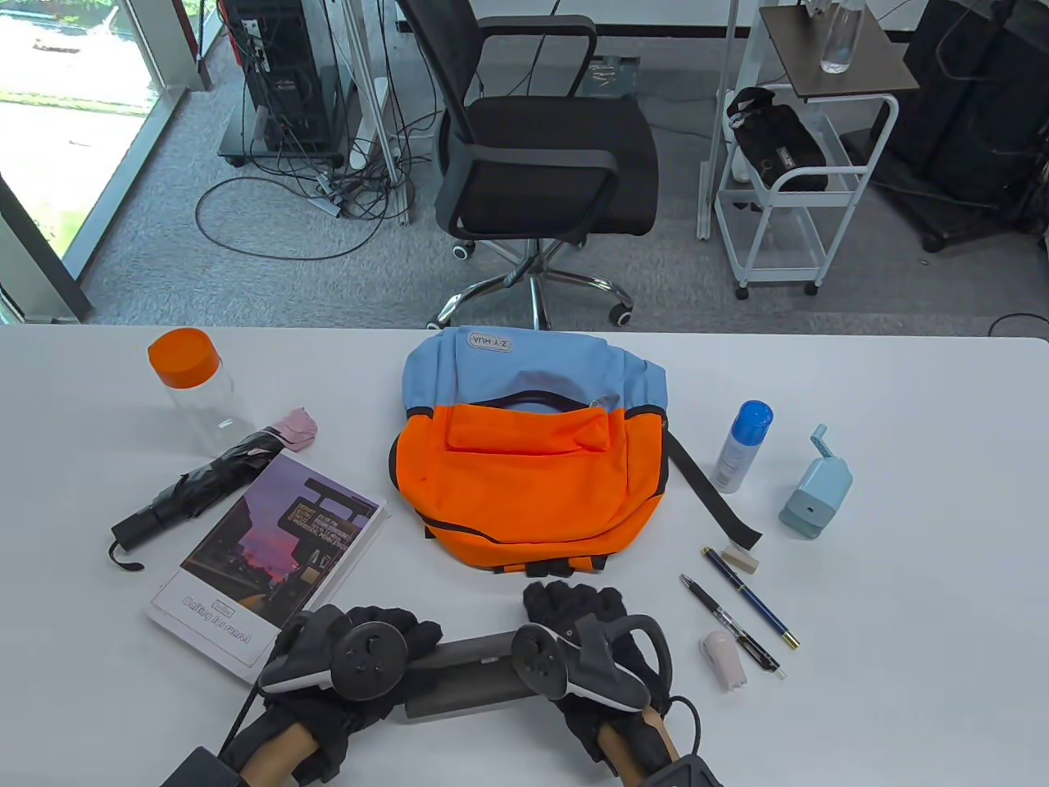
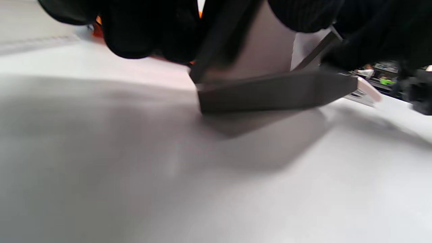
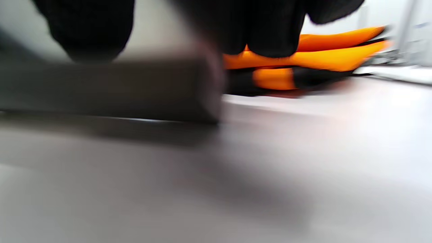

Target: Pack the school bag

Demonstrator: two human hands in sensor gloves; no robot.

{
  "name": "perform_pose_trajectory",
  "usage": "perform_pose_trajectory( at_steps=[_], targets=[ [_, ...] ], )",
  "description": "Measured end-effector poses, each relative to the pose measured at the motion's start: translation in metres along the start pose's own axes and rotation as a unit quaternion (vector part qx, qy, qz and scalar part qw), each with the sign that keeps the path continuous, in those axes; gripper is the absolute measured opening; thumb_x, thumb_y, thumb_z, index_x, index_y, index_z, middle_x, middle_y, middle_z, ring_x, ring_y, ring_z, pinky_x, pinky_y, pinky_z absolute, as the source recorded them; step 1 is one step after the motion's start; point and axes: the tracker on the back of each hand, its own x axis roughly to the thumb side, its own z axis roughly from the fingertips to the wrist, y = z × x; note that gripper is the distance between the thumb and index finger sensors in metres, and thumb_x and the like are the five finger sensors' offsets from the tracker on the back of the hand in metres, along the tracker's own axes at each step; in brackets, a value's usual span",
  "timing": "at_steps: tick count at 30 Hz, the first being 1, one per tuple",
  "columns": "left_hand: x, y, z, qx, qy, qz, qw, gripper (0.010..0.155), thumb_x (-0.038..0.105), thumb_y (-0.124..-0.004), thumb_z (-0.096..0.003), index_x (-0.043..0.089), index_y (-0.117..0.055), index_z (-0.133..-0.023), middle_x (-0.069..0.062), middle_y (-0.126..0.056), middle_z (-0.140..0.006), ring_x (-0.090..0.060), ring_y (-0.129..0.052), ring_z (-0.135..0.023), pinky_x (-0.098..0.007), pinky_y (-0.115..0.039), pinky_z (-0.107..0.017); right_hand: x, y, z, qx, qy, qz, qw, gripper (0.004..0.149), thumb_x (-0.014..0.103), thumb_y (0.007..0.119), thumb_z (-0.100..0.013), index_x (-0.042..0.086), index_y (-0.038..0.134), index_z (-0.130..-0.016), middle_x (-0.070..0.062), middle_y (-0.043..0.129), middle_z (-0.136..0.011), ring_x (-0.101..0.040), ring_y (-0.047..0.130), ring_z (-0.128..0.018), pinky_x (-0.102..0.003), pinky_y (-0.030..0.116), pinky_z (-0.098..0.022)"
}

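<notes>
The orange and blue backpack [image 1: 524, 475] lies flat at the table's middle, its top pointing away from me. Just in front of it, both gloved hands hold a long dark grey case [image 1: 467, 668] by its ends, low at the table's near edge. My left hand [image 1: 401, 638] grips the left end and my right hand [image 1: 569, 605] grips the right end. In the left wrist view the case [image 2: 273, 91] sits under my fingers [image 2: 135, 33], one end on the table. In the right wrist view the case [image 3: 108, 89] is blurred, with the backpack [image 3: 320, 57] behind it.
On the left are a book [image 1: 270, 566], a folded black umbrella [image 1: 197, 488] and a clear bottle with an orange cap [image 1: 192, 389]. On the right are a spray bottle [image 1: 742, 447], a pencil sharpener [image 1: 815, 488], two pens [image 1: 750, 598], an eraser [image 1: 742, 561] and a small pink item [image 1: 724, 660].
</notes>
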Motion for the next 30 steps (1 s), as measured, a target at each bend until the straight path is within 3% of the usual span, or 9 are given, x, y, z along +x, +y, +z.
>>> perform_pose_trajectory(
  at_steps=[4,7,12,15,16,22,24,27,30],
  targets=[
    [-0.012,0.014,0.005,0.064,0.050,0.010,0.997,0.061,0.050,-0.072,-0.0480,0.012,-0.092,-0.092,-0.011,-0.098,-0.074,-0.034,-0.101,-0.066,-0.057,-0.085,-0.056,-0.004,0.011,0.000,0.054,0.033,-0.005,0.998,0.102,0.058,0.077,-0.037,0.001,0.033,-0.108,-0.027,0.049,-0.104,-0.048,0.066,-0.086,-0.071,0.052,-0.067],
    [-0.017,0.017,0.006,0.102,0.076,0.017,0.992,0.068,0.048,-0.078,-0.0462,0.006,-0.083,-0.099,-0.002,-0.108,-0.060,-0.025,-0.111,-0.052,-0.049,-0.095,-0.046,0.002,0.021,-0.002,0.092,0.044,0.037,0.994,0.100,0.061,0.074,-0.035,0.001,0.037,-0.106,-0.025,0.053,-0.099,-0.045,0.067,-0.082,-0.070,0.053,-0.066],
    [-0.009,0.029,0.000,0.069,0.069,-0.021,0.995,0.058,0.042,-0.075,-0.0473,0.013,-0.090,-0.095,-0.002,-0.111,-0.063,-0.027,-0.114,-0.053,-0.049,-0.095,-0.045,0.009,0.019,-0.001,0.076,0.052,0.071,0.993,0.090,0.061,0.071,-0.034,0.007,0.045,-0.100,-0.018,0.061,-0.090,-0.037,0.072,-0.073,-0.066,0.058,-0.065],
    [-0.007,0.033,-0.018,-0.057,0.090,-0.064,0.992,0.059,0.039,-0.073,-0.0495,0.014,-0.082,-0.102,-0.011,-0.103,-0.083,-0.038,-0.102,-0.074,-0.056,-0.085,-0.056,0.009,0.019,-0.001,0.079,0.054,0.073,0.993,0.087,0.061,0.071,-0.034,0.008,0.047,-0.098,-0.016,0.063,-0.088,-0.036,0.073,-0.072,-0.065,0.059,-0.064],
    [-0.005,0.032,-0.022,-0.057,0.089,-0.102,0.989,0.058,0.040,-0.074,-0.0487,0.018,-0.084,-0.101,-0.016,-0.094,-0.092,-0.045,-0.090,-0.082,-0.060,-0.077,-0.061,0.009,0.019,-0.001,0.081,0.055,0.074,0.992,0.087,0.062,0.071,-0.034,0.008,0.047,-0.098,-0.016,0.064,-0.087,-0.036,0.073,-0.071,-0.065,0.059,-0.064],
    [0.003,0.011,-0.042,0.010,0.121,-0.298,0.947,0.053,0.045,-0.076,-0.0447,0.015,-0.101,-0.081,0.002,-0.101,-0.047,-0.024,-0.100,-0.052,-0.047,-0.088,-0.046,0.009,0.016,0.001,0.085,0.051,0.073,0.992,0.083,0.061,0.070,-0.034,0.010,0.050,-0.096,-0.014,0.067,-0.085,-0.034,0.075,-0.069,-0.064,0.061,-0.064],
    [0.003,0.011,-0.043,-0.008,0.127,-0.299,0.946,0.053,0.045,-0.075,-0.0456,0.015,-0.101,-0.079,0.002,-0.100,-0.044,-0.022,-0.099,-0.048,-0.046,-0.088,-0.043,0.008,0.016,0.001,0.090,0.053,0.065,0.992,0.083,0.061,0.070,-0.034,0.010,0.050,-0.096,-0.014,0.067,-0.085,-0.034,0.076,-0.069,-0.064,0.061,-0.064],
    [0.002,0.019,-0.039,0.039,0.126,-0.243,0.961,0.051,0.043,-0.078,-0.0462,0.014,-0.101,-0.081,0.002,-0.102,-0.049,-0.025,-0.100,-0.051,-0.047,-0.089,-0.044,0.003,0.014,0.003,0.091,0.046,0.041,0.994,0.089,0.064,0.069,-0.033,0.008,0.051,-0.100,-0.017,0.066,-0.090,-0.038,0.075,-0.073,-0.066,0.059,-0.064],
    [0.000,0.022,-0.033,0.042,0.120,-0.207,0.970,0.051,0.041,-0.079,-0.0467,0.013,-0.098,-0.085,0.002,-0.103,-0.057,-0.027,-0.101,-0.055,-0.047,-0.088,-0.046,-0.011,-0.011,0.008,0.060,0.053,-0.030,0.996,0.083,0.057,0.068,-0.039,0.009,0.050,-0.105,-0.021,0.064,-0.099,-0.045,0.074,-0.082,-0.067,0.058,-0.065]
  ],
)
